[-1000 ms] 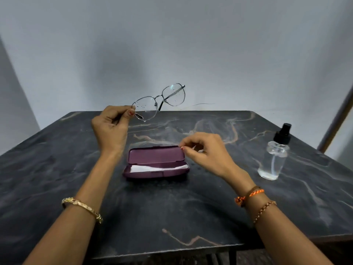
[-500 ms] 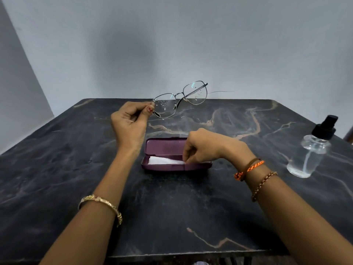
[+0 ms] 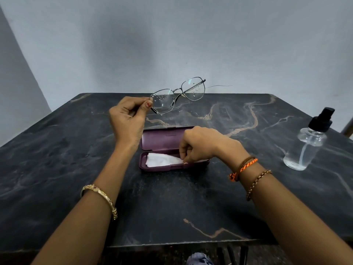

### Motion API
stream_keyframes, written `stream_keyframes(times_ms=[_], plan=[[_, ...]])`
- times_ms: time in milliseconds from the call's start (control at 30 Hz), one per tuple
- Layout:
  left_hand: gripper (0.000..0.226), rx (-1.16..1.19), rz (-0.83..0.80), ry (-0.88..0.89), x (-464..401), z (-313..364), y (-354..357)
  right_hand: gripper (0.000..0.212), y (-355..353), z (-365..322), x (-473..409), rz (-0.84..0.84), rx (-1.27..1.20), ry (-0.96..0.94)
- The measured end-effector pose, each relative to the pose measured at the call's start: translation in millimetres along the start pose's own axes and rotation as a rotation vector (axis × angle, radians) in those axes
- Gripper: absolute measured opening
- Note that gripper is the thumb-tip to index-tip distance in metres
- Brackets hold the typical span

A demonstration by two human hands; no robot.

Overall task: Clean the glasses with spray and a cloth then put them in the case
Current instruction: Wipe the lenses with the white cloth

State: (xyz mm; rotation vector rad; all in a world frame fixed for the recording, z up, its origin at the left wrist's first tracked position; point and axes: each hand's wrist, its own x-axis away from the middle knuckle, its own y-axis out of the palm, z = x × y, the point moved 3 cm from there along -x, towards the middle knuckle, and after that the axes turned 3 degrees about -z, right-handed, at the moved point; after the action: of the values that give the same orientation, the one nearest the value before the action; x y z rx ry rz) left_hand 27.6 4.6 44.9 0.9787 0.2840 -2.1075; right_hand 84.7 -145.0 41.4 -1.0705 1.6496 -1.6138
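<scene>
My left hand (image 3: 129, 119) pinches the left end of thin metal-framed glasses (image 3: 178, 94) and holds them up above the table; both lenses carry droplets. An open maroon case (image 3: 162, 138) lies at the table's middle with a white cloth (image 3: 162, 160) in its lower half. My right hand (image 3: 200, 145) reaches down into the case, its fingertips pinched on the cloth's right end. A clear spray bottle (image 3: 307, 144) with a black pump top stands upright at the right.
The dark marble table (image 3: 76, 150) has its front edge close to me and a grey wall behind it. Bracelets sit on both wrists. Bare tabletop lies left of the case and in front of it.
My right hand came down from the case's lid into the case and pinched the cloth. The left hand kept the glasses raised. The camera view shifted, so the bottle sits farther right.
</scene>
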Motion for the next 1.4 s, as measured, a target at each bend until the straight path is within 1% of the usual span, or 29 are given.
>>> stream_keyframes(times_ms=[100, 233, 333, 400, 433, 467, 567, 633, 700, 767, 800, 867, 1000, 1033, 1067, 1133, 1167, 1200, 1300, 1400], plan=[[0.022, -0.004, 0.004, -0.005, -0.3, -0.7, -0.5, 0.012, -0.4, 1.3, 2.0, 0.001, -0.010, -0.028], [0.022, 0.003, 0.008, -0.011, -0.6, -0.1, -0.5, 0.011, -0.8, 5.8, 4.6, 0.002, -0.081, -0.060], [0.023, 0.004, 0.005, -0.011, -0.3, 0.3, 0.0, 0.012, -1.5, 8.2, 4.5, 0.069, -0.220, -0.092], [0.024, 0.012, 0.011, -0.012, -0.1, 0.7, -0.2, 0.006, -2.4, 10.2, 4.3, 0.137, -0.309, -0.108], [0.025, 0.015, 0.016, -0.012, -0.1, 0.9, -0.4, 0.007, -2.8, 11.6, 4.5, 0.165, -0.367, -0.110], [0.025, 0.019, 0.020, -0.012, -0.3, 1.0, -0.9, 0.014, -2.7, 13.4, 4.8, 0.179, -0.442, -0.111], [0.025, 0.033, 0.035, -0.016, -0.9, 1.3, -2.2, 0.029, -3.1, 18.6, 7.8, 0.155, -0.708, -0.146], [0.025, 0.050, 0.046, -0.018, -1.2, 1.1, -3.1, 0.031, -4.8, 22.1, 11.4, 0.149, -0.853, -0.174], [0.023, 0.057, 0.053, -0.015, -1.4, 1.8, -3.9, 0.026, -9.2, 28.5, 15.0, 0.188, -0.977, -0.149], [0.015, 0.075, 0.061, -0.030, -1.1, 2.9, -4.0, 0.029, -13.8, 41.4, 18.9, 0.221, -1.217, -0.099], [0.009, 0.091, 0.065, -0.042, -0.9, 4.2, -3.7, 0.035, -15.6, 48.9, 20.7, 0.219, -1.368, -0.084], [0.007, 0.123, 0.070, -0.061, 0.4, 8.2, -2.3, 0.049, -18.2, 60.5, 25.5, 0.214, -1.593, -0.111], [0.009, 0.175, 0.073, -0.059, 3.1, 15.3, 7.0, 0.066, -13.5, 75.7, 38.6, 0.320, -1.679, -0.240], [0.009, 0.182, 0.064, -0.065, 4.0, 16.4, 10.4, 0.066, -9.9, 79.7, 40.6, 0.352, -1.695, -0.256], [0.010, 0.191, 0.051, -0.069, 4.4, 18.0, 15.0, 0.061, -8.1, 85.3, 42.3, 0.396, -1.699, -0.267], [0.011, 0.206, 0.014, -0.070, 5.9, 20.7, 25.7, 0.040, -7.7, 94.4, 46.0, 0.509, -1.711, -0.261], [0.011, 0.211, -0.005, -0.070, 6.1, 22.9, 31.7, 0.028, -8.6, 98.2, 48.1, 0.564, -1.747, -0.251], [0.011, 0.216, -0.020, -0.073, 6.4, 25.0, 36.7, 0.021, -8.1, 101.7, 48.9, 0.615, -1.795, -0.241], [0.011, 0.229, -0.044, -0.068, 1.1, 29.9, 52.5, 0.009, -7.7, 110.8, 52.1, 0.758, -1.908, -0.199], [0.008, 0.206, -0.055, -0.076, 1.6, 28.3, 65.0, 0.010, -8.9, 113.5, 53.3, 0.840, -1.971, -0.193]])
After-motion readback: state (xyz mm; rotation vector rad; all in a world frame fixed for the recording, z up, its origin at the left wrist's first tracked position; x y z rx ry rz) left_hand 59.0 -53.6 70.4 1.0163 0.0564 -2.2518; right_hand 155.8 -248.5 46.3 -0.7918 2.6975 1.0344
